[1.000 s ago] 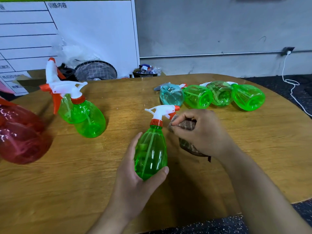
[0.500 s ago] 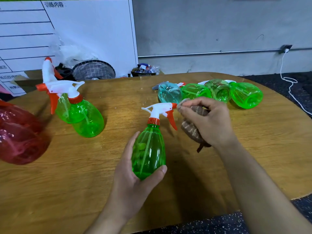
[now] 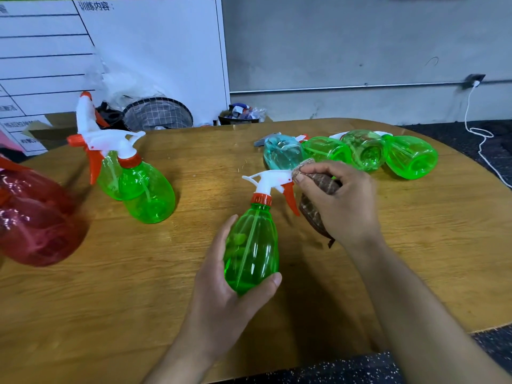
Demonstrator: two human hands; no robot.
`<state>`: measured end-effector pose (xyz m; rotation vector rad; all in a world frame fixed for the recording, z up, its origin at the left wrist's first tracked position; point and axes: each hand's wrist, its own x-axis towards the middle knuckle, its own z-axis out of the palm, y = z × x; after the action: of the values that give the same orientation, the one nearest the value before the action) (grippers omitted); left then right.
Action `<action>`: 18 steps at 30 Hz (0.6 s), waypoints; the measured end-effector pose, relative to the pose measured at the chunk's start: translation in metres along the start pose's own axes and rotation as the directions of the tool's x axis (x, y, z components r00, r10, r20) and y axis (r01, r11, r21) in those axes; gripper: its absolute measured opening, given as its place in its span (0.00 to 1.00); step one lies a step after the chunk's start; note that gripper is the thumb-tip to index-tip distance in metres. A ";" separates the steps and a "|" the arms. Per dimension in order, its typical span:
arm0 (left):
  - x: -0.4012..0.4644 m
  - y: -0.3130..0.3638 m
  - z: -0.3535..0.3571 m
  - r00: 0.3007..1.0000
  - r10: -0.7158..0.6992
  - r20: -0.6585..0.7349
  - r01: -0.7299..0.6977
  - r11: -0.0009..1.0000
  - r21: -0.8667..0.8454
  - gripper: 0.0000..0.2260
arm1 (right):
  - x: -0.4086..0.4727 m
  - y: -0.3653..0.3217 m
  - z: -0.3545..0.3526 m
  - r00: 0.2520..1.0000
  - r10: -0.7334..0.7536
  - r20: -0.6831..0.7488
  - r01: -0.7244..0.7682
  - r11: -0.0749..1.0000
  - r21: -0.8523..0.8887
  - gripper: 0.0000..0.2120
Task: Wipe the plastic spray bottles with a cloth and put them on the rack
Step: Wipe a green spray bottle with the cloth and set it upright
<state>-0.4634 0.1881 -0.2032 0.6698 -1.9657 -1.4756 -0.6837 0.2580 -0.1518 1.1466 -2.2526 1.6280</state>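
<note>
My left hand grips the body of a green spray bottle with a white head and orange trigger, held upright over the wooden table. My right hand holds a bunched brown cloth and presses it against the nozzle end of that bottle's head. Two green bottles stand at the left. A teal bottle and three green bottles lie on their sides at the back right. No rack is in view.
A large red bottle lies at the left edge. Behind the table are a white board, a mesh basket, a cardboard box and a grey wall. A white cable hangs at the right. The table's near edge runs along the bottom.
My right hand has lifted the cloth from beside the bottle's neck up to the nozzle tip. The orange trigger, covered before, now shows. My left hand keeps its hold.
</note>
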 end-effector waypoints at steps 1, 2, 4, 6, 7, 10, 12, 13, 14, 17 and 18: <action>0.000 0.000 0.000 1.000 -0.004 0.002 0.004 1.000 -0.005 0.48 | 0.001 0.001 0.000 1.000 0.020 -0.023 -0.020 1.000 -0.003 0.06; 0.000 0.000 0.000 1.000 -0.005 0.004 0.005 1.000 -0.003 0.48 | 0.001 0.002 -0.001 0.999 0.031 -0.035 -0.030 0.999 0.014 0.06; -0.001 0.000 0.000 1.000 0.003 0.004 -0.003 1.000 0.014 0.48 | 0.003 0.001 -0.002 1.000 0.022 -0.010 -0.022 0.998 0.052 0.06; -0.001 0.000 0.000 1.000 0.001 0.000 -0.001 1.000 0.014 0.49 | 0.002 0.003 -0.002 0.999 0.027 0.023 -0.028 0.999 0.045 0.06; 0.000 0.001 0.000 1.000 -0.004 0.000 0.004 1.000 0.005 0.49 | 0.001 0.005 -0.002 0.999 0.038 0.019 -0.038 0.999 0.019 0.05; 0.003 0.002 -0.004 0.999 -0.029 -0.016 0.027 0.997 -0.069 0.49 | 0.001 0.004 -0.003 0.999 0.048 0.010 -0.047 0.999 -0.007 0.04; 0.009 0.005 -0.011 0.998 -0.042 -0.048 0.034 0.989 -0.144 0.49 | -0.001 -0.010 -0.007 0.992 0.035 0.121 -0.059 0.978 0.202 0.05; 0.012 0.006 -0.014 0.997 -0.035 -0.066 0.023 0.985 -0.173 0.49 | -0.004 -0.019 -0.009 0.975 0.000 0.224 -0.069 0.951 0.302 0.06; 0.015 0.007 -0.018 0.996 -0.026 -0.088 0.008 0.980 -0.201 0.49 | -0.007 -0.028 -0.010 0.936 -0.062 0.346 -0.070 0.932 0.355 0.06; 0.019 0.010 -0.023 0.992 -0.001 -0.128 -0.031 0.968 -0.249 0.50 | -0.022 -0.040 0.001 0.761 -0.190 0.620 -0.059 0.932 0.358 0.07; 0.020 0.012 -0.024 0.990 0.009 -0.140 -0.045 0.967 -0.252 0.50 | -0.026 -0.040 0.005 0.760 -0.177 0.625 -0.078 0.931 0.358 0.07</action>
<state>-0.4607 0.1616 -0.1836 0.6113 -1.6391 -1.5860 -0.6383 0.2612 -0.1372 2.1473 -2.2666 1.8914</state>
